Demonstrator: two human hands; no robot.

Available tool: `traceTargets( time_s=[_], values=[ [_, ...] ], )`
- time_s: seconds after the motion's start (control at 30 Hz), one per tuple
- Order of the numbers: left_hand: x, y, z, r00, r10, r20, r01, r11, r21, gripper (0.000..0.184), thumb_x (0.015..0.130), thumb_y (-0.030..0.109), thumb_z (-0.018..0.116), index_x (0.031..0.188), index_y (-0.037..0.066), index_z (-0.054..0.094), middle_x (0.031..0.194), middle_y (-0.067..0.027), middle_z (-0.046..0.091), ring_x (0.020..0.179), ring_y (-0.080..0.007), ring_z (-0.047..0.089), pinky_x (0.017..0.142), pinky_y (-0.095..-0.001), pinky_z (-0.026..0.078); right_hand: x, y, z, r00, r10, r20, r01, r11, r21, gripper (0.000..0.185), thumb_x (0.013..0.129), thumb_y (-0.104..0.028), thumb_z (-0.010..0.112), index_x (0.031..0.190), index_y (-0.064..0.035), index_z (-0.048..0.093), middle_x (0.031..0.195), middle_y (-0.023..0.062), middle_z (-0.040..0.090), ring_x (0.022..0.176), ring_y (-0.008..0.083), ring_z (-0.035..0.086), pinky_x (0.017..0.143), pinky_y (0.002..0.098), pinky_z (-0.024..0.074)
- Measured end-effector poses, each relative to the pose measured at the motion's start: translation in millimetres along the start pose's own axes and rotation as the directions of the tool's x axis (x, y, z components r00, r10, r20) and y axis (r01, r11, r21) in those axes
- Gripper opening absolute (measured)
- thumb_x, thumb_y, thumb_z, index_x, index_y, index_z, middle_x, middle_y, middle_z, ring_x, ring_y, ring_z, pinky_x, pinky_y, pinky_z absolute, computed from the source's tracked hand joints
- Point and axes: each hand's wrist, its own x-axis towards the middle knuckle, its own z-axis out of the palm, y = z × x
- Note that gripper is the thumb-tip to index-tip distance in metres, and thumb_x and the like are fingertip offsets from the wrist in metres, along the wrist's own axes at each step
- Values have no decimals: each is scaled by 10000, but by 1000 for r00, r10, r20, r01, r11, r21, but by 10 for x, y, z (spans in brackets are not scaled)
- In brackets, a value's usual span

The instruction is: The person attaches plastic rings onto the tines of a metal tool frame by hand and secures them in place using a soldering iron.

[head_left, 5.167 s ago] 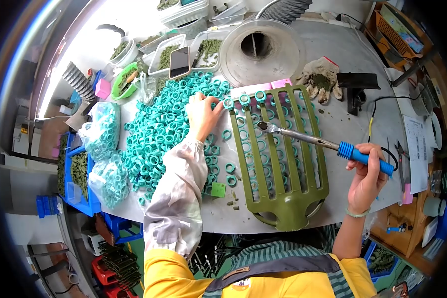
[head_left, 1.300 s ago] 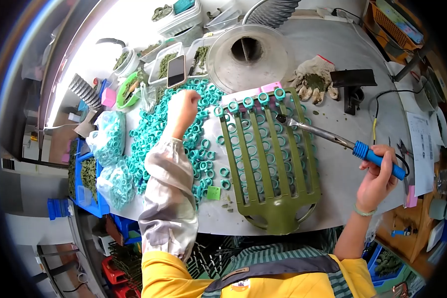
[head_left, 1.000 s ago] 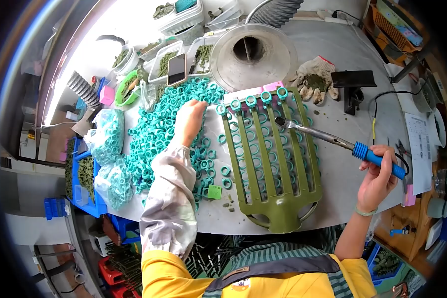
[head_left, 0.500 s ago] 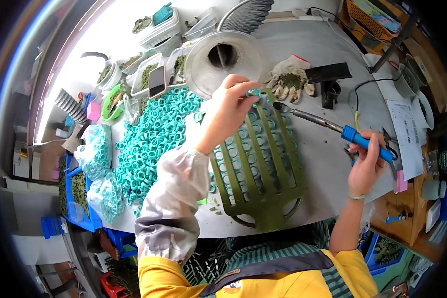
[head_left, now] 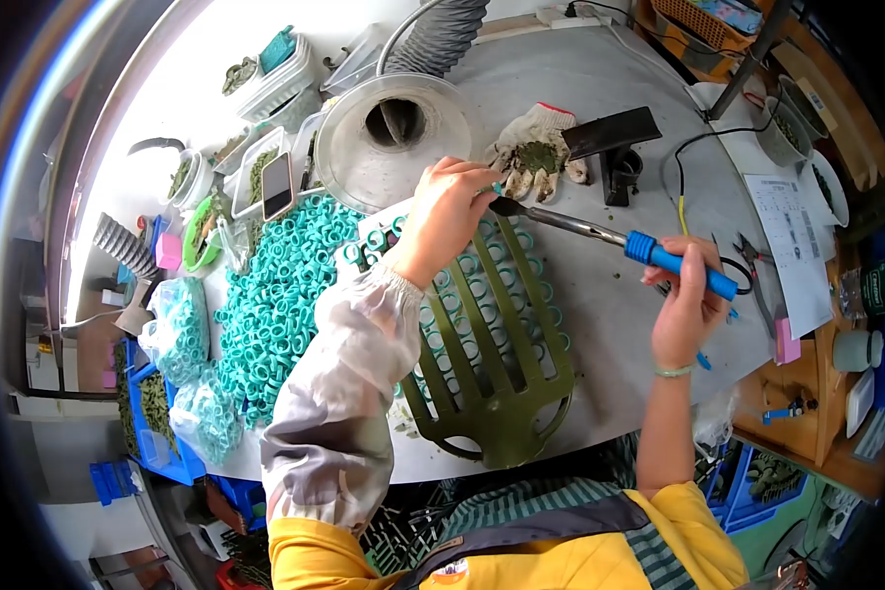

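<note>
My left hand (head_left: 444,218) pinches a small teal ring (head_left: 497,189) between thumb and fingers, above the far end of an olive-green slotted plastic piece (head_left: 492,418). In my right hand (head_left: 686,310) is a soldering iron (head_left: 590,229), gripped by its blue handle. Its wide dark tip is right beside the pinched ring; I cannot tell whether they touch. Rows of teal rings (head_left: 459,324) show between the bars of the slotted piece. A large heap of teal rings (head_left: 290,285) lies left of my left forearm.
Behind my hands stands a clear round hood (head_left: 339,162) on a grey hose (head_left: 447,34). A soiled glove (head_left: 541,128) and a black stand (head_left: 619,147) are at the back. A phone (head_left: 277,187), bagged rings (head_left: 179,329), pliers (head_left: 755,275) and a printed sheet (head_left: 787,231) lie around.
The iron's tip has come close to the ring in my left fingers, closing the gap between them. The whole view has shifted, so the table's things appear further left.
</note>
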Motion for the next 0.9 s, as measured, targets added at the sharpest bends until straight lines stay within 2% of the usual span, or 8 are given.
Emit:
traceTargets(
  time_s=[0.1, 0.2, 0.3, 0.37, 0.5, 0.7, 0.8, 0.9],
  values=[
    [-1, -7, -28, 999, -7, 40, 7, 1000, -17, 272, 848, 80, 713, 1115, 25, 711, 1121, -144, 715, 1037, -334, 631, 924, -399, 505, 0, -85, -118, 999, 10, -39, -11, 1000, -19, 222, 1005, -115, 527, 895, 46, 631, 951, 114, 658, 624, 163, 628, 567, 280, 523],
    [-62, -4, -157, 996, 35, -79, -38, 998, -41, 288, 894, 92, 692, 1174, 29, 679, 1128, -161, 694, 1016, -333, 632, 934, -385, 501, -15, -202, -201, 997, 26, -72, -29, 999, -40, 239, 1005, -122, 510, 875, 41, 628, 947, 113, 659, 600, 156, 599, 543, 271, 500],
    [-508, -207, -906, 885, -376, -274, 308, 915, -262, 251, 885, 115, 702, 1112, 16, 655, 987, -142, 682, 904, -282, 671, 803, -368, 527, -78, -218, -232, 997, 39, -71, -42, 998, -45, 267, 1009, -149, 499, 855, 33, 617, 960, 112, 653, 589, 150, 571, 530, 268, 479],
    [-1085, -529, -1220, 857, -494, -145, 467, 864, -188, 241, 873, 122, 719, 1087, 26, 663, 952, -135, 688, 808, -239, 677, 735, -332, 528, -104, -239, -235, 996, 57, -65, -59, 998, -24, 275, 1010, -165, 501, 849, 29, 612, 953, 112, 645, 584, 148, 563, 527, 264, 473],
    [-1888, -258, -1239, 795, -584, 164, 568, 812, 138, 206, 862, 103, 709, 1055, 36, 684, 936, -139, 679, 850, -317, 672, 766, -386, 534, -154, -238, -192, 997, 70, 17, -70, 998, -8, 277, 1006, -178, 516, 847, 27, 613, 945, 117, 641, 581, 146, 560, 517, 250, 469],
    [-2368, -201, -891, 874, -458, 161, 435, 886, 160, 213, 865, 81, 697, 1070, 43, 651, 1038, -131, 645, 1052, -353, 599, 905, -417, 487, -259, -318, -35, 993, 75, 96, -75, 997, -2, 275, 1005, -181, 526, 847, 23, 621, 935, 113, 637, 581, 139, 558, 499, 237, 461],
    [-2323, -25, -917, 920, -389, -51, 390, 891, 234, 200, 874, 85, 695, 1065, 43, 655, 1010, -123, 639, 977, -323, 630, 851, -398, 507, -293, -349, -24, 992, 74, 107, -73, 997, -17, 277, 1007, -180, 522, 846, 19, 626, 931, 108, 635, 584, 134, 554, 494, 236, 459],
    [-2361, 224, -910, 792, -584, 179, 596, 803, -19, 172, 882, 79, 698, 1045, 39, 658, 968, -112, 626, 856, -286, 649, 755, -372, 521, -333, -393, 9, 990, 77, 116, -75, 997, -20, 276, 1008, -179, 519, 844, 13, 629, 930, 104, 631, 596, 129, 551, 489, 234, 457]
  ],
)
